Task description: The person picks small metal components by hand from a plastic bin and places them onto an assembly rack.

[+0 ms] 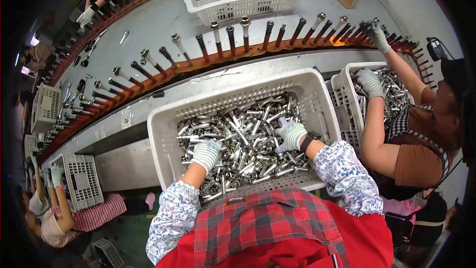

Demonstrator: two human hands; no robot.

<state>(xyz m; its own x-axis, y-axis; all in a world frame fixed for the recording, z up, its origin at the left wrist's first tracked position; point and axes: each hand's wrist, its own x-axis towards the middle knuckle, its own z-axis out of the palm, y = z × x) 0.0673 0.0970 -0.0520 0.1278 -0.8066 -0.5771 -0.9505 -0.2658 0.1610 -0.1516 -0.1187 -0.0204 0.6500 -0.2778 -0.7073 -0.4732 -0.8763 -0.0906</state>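
While striped-gloved right hand (291,135) spreads thumb from fingers, left hand (207,155) grip unclear; silver cylindrical metal parts (242,136) between, beneath.

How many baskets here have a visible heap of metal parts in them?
2: the large basket at the centre and the right basket beside the co-worker. There may be more, as the insides of the left baskets are hidden.

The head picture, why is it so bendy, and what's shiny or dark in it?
Head view: the ledge looks bowed, likely from the fisheye lens; head view: metal parts around the left hand and right hand sparkle with glare; head view: the picture's corners go black.
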